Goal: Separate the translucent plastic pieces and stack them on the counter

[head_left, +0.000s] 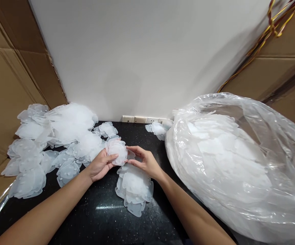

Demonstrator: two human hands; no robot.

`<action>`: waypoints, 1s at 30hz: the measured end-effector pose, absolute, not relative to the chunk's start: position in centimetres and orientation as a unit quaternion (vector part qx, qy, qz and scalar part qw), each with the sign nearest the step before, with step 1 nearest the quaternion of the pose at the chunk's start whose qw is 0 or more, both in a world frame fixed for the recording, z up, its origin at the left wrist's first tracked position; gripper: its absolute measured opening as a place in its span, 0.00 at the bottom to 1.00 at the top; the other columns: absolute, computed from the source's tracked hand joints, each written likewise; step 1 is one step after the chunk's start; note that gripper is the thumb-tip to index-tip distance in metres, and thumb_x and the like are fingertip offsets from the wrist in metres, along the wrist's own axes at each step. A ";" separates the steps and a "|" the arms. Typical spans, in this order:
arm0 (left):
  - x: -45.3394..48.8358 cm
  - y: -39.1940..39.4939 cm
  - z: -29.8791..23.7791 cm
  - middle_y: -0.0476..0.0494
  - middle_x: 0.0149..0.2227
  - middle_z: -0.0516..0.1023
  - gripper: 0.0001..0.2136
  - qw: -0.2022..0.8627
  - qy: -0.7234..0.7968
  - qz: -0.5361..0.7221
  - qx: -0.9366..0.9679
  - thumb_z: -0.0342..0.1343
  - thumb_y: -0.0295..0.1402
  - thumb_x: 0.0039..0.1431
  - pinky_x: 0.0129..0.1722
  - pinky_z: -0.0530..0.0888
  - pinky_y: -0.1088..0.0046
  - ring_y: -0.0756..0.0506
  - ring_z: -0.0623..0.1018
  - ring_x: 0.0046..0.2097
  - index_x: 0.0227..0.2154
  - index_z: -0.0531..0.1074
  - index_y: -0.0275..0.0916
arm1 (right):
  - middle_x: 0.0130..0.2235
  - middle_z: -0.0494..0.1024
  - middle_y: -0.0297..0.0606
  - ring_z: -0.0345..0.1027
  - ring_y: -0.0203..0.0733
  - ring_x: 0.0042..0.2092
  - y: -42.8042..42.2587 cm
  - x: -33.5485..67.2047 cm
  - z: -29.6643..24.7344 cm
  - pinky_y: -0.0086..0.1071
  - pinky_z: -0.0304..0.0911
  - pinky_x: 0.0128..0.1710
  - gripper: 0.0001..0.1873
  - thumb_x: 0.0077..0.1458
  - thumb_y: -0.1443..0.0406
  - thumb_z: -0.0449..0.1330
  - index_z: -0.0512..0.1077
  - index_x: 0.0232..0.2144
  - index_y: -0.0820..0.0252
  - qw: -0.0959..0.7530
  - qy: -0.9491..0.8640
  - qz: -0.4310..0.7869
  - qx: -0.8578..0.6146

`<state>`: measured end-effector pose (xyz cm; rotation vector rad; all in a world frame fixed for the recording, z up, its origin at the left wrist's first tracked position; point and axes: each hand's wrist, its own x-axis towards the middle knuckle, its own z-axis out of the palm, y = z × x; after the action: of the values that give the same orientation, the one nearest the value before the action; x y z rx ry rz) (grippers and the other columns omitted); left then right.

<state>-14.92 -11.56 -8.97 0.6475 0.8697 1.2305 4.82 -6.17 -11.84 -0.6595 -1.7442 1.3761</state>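
My left hand (103,164) grips a small stack of thin, translucent white plastic pieces (117,152), with the thumb across its face. At the stack's right side, my right hand (144,162) has its thumb and fingers around the edge of a similar plastic piece (131,155). Whether that piece is apart from the stack I cannot tell. Just below the hands, a loose pile of the same pieces (134,187) lies on the black speckled countertop (96,214). The pieces have rounded, notched outlines.
A large heap of the pieces (69,122) spreads over the left side. On the right stands a clear plastic bag (229,163) full of them. Smaller groups lie near the wall sockets (141,119). Cardboard (6,75) flanks both sides; twisted yellow and red wires (262,37) hang upper right.
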 end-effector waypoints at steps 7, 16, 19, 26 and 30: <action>-14.7 -11.7 -8.2 0.34 0.52 0.79 0.35 0.682 0.356 0.574 0.280 0.59 0.18 0.56 0.52 0.77 0.52 0.34 0.79 0.53 0.66 0.58 0.43 | 0.44 0.81 0.38 0.76 0.44 0.45 -5.8 4.3 -12.3 0.38 0.69 0.48 0.17 0.45 0.61 0.70 0.77 0.40 0.56 0.481 -0.508 0.638 -0.321; -15.7 -10.5 -9.1 0.34 0.49 0.81 0.29 0.597 0.409 0.652 0.226 0.56 0.16 0.57 0.54 0.76 0.53 0.37 0.79 0.53 0.62 0.64 0.38 | 0.30 0.79 0.32 0.73 0.35 0.32 -4.6 5.8 -12.2 0.33 0.71 0.41 0.16 0.40 0.61 0.74 0.76 0.32 0.59 0.442 -0.344 0.771 -0.302; -15.6 -10.4 -9.3 0.34 0.49 0.81 0.28 0.592 0.417 0.656 0.213 0.56 0.16 0.57 0.53 0.77 0.52 0.36 0.80 0.52 0.61 0.66 0.37 | 0.30 0.80 0.33 0.74 0.36 0.32 -4.6 5.8 -12.2 0.33 0.72 0.40 0.15 0.41 0.62 0.74 0.76 0.33 0.59 0.422 -0.329 0.793 -0.291; -15.7 -10.2 -9.3 0.33 0.50 0.80 0.26 0.606 0.417 0.651 0.188 0.56 0.17 0.57 0.52 0.77 0.52 0.36 0.80 0.51 0.59 0.67 0.36 | 0.30 0.80 0.33 0.74 0.38 0.31 -4.2 5.8 -12.5 0.33 0.72 0.37 0.12 0.44 0.64 0.71 0.76 0.33 0.58 0.418 -0.314 0.805 -0.281; -15.7 -10.2 -8.7 0.25 0.50 0.79 0.23 0.635 0.419 0.635 0.135 0.49 0.19 0.59 0.55 0.74 0.45 0.32 0.78 0.54 0.59 0.65 0.26 | 0.28 0.78 0.32 0.73 0.36 0.31 -4.2 5.9 -12.5 0.30 0.71 0.35 0.11 0.45 0.62 0.71 0.76 0.32 0.59 0.421 -0.303 0.809 -0.277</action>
<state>-15.69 -10.21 -8.74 0.3080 0.9577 1.4517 5.88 -4.16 -12.49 -0.6939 -0.7582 2.0260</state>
